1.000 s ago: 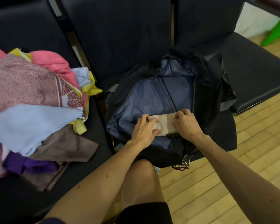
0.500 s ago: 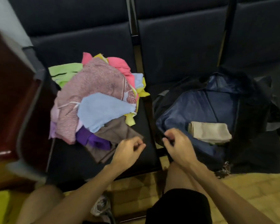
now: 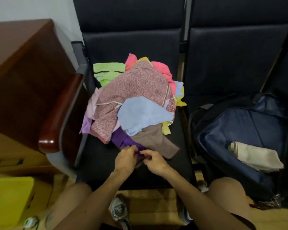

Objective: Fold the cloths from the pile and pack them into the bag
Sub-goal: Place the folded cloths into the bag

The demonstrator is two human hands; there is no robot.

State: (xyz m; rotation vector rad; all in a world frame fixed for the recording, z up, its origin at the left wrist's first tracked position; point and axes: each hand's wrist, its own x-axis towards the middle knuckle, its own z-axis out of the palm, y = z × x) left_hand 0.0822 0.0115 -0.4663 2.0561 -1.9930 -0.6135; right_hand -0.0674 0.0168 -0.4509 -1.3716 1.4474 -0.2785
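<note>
Both hands have left the bag and come to the pile's near edge since the earlier frame. Left hand (image 3: pixel 125 159) and right hand (image 3: pixel 154 161) pinch the purple cloth (image 3: pixel 123 141) at six o'clock of the pile (image 3: pixel 133 100) on the dark seat (image 3: pixel 103 156). At three o'clock, the open bag (image 3: pixel 239 130) holds a folded beige cloth (image 3: pixel 256 156).

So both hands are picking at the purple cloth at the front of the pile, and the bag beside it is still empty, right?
Not quite. The head view shows the bag already holds a folded beige cloth. The rest stands: left hand and right hand are on the purple cloth.
</note>
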